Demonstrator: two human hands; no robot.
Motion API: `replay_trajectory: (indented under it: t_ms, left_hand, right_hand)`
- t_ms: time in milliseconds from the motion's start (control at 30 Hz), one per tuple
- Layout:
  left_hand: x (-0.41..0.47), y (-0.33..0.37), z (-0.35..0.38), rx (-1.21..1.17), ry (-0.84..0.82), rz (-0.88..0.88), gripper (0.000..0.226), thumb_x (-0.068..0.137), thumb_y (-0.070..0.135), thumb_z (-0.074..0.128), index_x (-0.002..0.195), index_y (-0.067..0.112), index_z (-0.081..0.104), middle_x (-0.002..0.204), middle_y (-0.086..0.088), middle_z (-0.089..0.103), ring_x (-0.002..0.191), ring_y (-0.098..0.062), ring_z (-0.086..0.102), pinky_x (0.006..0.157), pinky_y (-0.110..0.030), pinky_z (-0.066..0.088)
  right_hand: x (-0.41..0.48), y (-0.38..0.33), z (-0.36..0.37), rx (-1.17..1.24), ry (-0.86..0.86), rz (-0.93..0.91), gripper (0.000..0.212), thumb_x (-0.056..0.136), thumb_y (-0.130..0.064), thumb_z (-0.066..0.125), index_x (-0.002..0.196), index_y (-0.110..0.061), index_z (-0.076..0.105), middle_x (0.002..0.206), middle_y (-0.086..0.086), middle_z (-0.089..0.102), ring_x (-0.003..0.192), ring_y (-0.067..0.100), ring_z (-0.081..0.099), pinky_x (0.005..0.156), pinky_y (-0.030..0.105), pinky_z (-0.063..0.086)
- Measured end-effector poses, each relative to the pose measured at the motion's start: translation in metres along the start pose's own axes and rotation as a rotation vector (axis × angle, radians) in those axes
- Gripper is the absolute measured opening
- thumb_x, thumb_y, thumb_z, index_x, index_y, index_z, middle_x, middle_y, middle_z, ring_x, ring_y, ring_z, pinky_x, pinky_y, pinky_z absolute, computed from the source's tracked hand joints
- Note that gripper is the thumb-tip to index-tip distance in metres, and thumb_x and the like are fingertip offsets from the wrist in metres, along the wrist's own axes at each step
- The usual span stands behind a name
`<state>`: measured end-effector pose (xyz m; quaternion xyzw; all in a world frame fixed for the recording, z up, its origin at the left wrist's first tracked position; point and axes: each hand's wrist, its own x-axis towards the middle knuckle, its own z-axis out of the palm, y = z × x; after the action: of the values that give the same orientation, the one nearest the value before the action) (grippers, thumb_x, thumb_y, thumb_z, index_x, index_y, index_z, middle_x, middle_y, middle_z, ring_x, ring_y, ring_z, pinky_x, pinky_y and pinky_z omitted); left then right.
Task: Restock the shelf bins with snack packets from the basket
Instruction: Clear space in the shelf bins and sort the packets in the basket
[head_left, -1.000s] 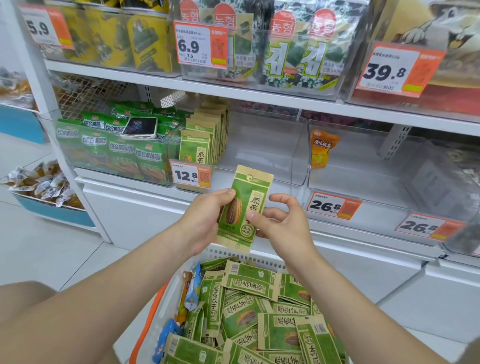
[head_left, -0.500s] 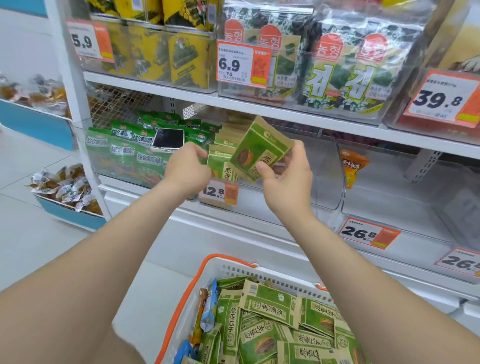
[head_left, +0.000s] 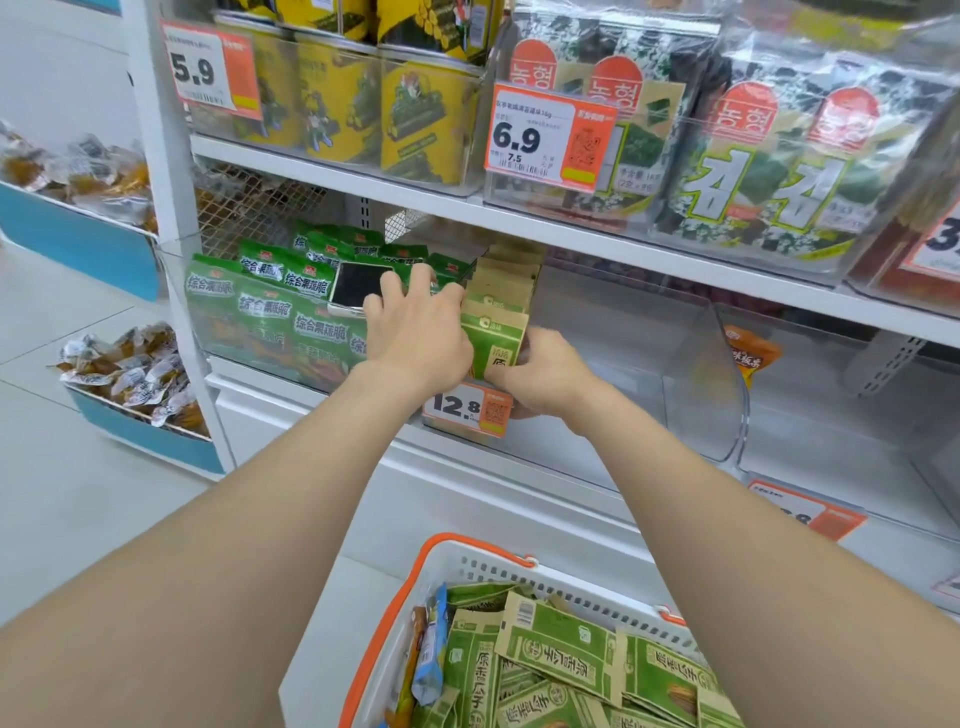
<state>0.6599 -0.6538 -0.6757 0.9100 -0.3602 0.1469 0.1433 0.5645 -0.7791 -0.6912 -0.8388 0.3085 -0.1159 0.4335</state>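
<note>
A green sunflower-seed packet (head_left: 496, 340) stands upright at the front of a row of like packets (head_left: 506, 280) in a clear shelf bin (head_left: 597, 332). My right hand (head_left: 545, 376) grips the packet's lower right edge, fingers curled around it. My left hand (head_left: 415, 332) lies against its left side, with the fingers spread over the row behind. Below, a white basket with an orange rim (head_left: 415, 577) holds several more green packets (head_left: 561, 654).
A phone (head_left: 358, 286) lies on green snack bags (head_left: 280, 306) in the left bin. An orange 12.8 price tag (head_left: 467, 408) hangs under my hands. The bin to the right (head_left: 831, 395) holds one orange packet (head_left: 748, 356). Seaweed packs fill the upper shelf (head_left: 727, 171).
Both hands carried the green packet up from above the basket into the bin. It now stands at the front of the row. The view moved closer to the shelf.
</note>
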Motion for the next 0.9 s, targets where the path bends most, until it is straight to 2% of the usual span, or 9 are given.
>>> replay_trajectory:
  t_ms: [33, 100, 267, 500, 533, 633, 733, 800, 900]
  left_hand:
    - [0.002, 0.000, 0.001, 0.020, 0.002, -0.002, 0.042, 0.090, 0.021, 0.053, 0.132, 0.023, 0.059, 0.147, -0.010, 0.038, 0.122, -0.040, 0.036, 0.097, -0.050, 0.032]
    - [0.007, -0.001, 0.003, 0.055, 0.020, 0.000, 0.039, 0.089, 0.018, 0.055, 0.128, 0.022, 0.061, 0.145, -0.011, 0.039, 0.122, -0.041, 0.036, 0.096, -0.050, 0.033]
    - [0.014, -0.002, 0.008, 0.052, 0.078, -0.029, 0.042, 0.083, 0.002, 0.063, 0.120, 0.022, 0.062, 0.134, -0.010, 0.043, 0.118, -0.038, 0.039, 0.090, -0.046, 0.032]
    - [0.022, -0.003, 0.010, -0.057, 0.149, -0.058, 0.037, 0.090, 0.005, 0.064, 0.117, 0.030, 0.066, 0.126, -0.005, 0.047, 0.115, -0.034, 0.042, 0.088, -0.044, 0.032]
    - [0.023, -0.003, 0.009, -0.104, 0.154, -0.069, 0.035, 0.092, 0.006, 0.062, 0.115, 0.032, 0.065, 0.125, -0.004, 0.047, 0.115, -0.034, 0.042, 0.088, -0.044, 0.031]
    - [0.026, -0.004, 0.006, -0.248, 0.155, -0.104, 0.024, 0.101, 0.014, 0.056, 0.108, 0.036, 0.063, 0.123, 0.001, 0.047, 0.116, -0.031, 0.039, 0.087, -0.042, 0.024]
    - [0.026, -0.005, 0.005, -0.316, 0.156, -0.118, 0.020, 0.106, 0.021, 0.052, 0.102, 0.038, 0.062, 0.122, 0.004, 0.047, 0.116, -0.029, 0.039, 0.088, -0.042, 0.024]
    - [0.025, -0.006, 0.005, -0.356, 0.148, -0.125, 0.018, 0.107, 0.025, 0.052, 0.101, 0.039, 0.061, 0.122, 0.004, 0.047, 0.118, -0.029, 0.039, 0.089, -0.044, 0.024]
    - [0.023, -0.010, 0.004, -0.423, 0.144, -0.163, 0.018, 0.108, 0.024, 0.053, 0.103, 0.038, 0.064, 0.120, 0.003, 0.046, 0.119, -0.030, 0.040, 0.090, -0.043, 0.024]
  right_hand:
    - [0.001, -0.002, 0.000, -0.046, -0.007, 0.044, 0.006, 0.087, -0.012, 0.066, 0.092, -0.012, 0.070, 0.091, 0.012, 0.077, 0.073, 0.031, 0.076, 0.066, 0.042, 0.066]
    - [0.001, -0.006, 0.002, -0.128, -0.023, 0.131, 0.007, 0.084, -0.018, 0.061, 0.082, -0.012, 0.065, 0.078, 0.010, 0.073, 0.059, 0.027, 0.069, 0.060, 0.031, 0.061]
    - [0.004, -0.016, 0.011, -0.207, -0.138, 0.178, 0.027, 0.090, -0.027, 0.054, 0.106, -0.009, 0.066, 0.089, 0.016, 0.077, 0.074, 0.032, 0.077, 0.073, 0.049, 0.066]
    - [0.007, -0.010, 0.008, -0.096, -0.103, 0.195, 0.015, 0.088, -0.027, 0.063, 0.099, -0.018, 0.068, 0.090, 0.011, 0.079, 0.079, 0.032, 0.078, 0.075, 0.049, 0.066]
    - [0.008, -0.010, 0.009, -0.066, -0.077, 0.200, 0.019, 0.085, -0.026, 0.067, 0.101, -0.016, 0.067, 0.090, 0.012, 0.078, 0.078, 0.033, 0.078, 0.073, 0.051, 0.066]
    - [0.011, -0.012, 0.008, 0.076, -0.019, 0.266, 0.053, 0.073, -0.023, 0.079, 0.119, -0.011, 0.056, 0.096, 0.013, 0.075, 0.075, 0.031, 0.077, 0.065, 0.053, 0.065]
    - [0.011, -0.017, 0.007, 0.119, -0.051, 0.302, 0.064, 0.073, -0.021, 0.085, 0.122, -0.016, 0.045, 0.103, 0.010, 0.072, 0.080, 0.028, 0.078, 0.066, 0.051, 0.066]
    - [0.013, -0.021, 0.005, 0.150, -0.075, 0.310, 0.065, 0.069, -0.019, 0.089, 0.124, -0.017, 0.052, 0.105, 0.010, 0.074, 0.076, 0.025, 0.079, 0.060, 0.046, 0.065]
    - [0.016, -0.023, 0.006, 0.119, -0.108, 0.278, 0.044, 0.072, -0.017, 0.089, 0.112, -0.016, 0.068, 0.100, 0.011, 0.077, 0.075, 0.023, 0.079, 0.062, 0.044, 0.066]
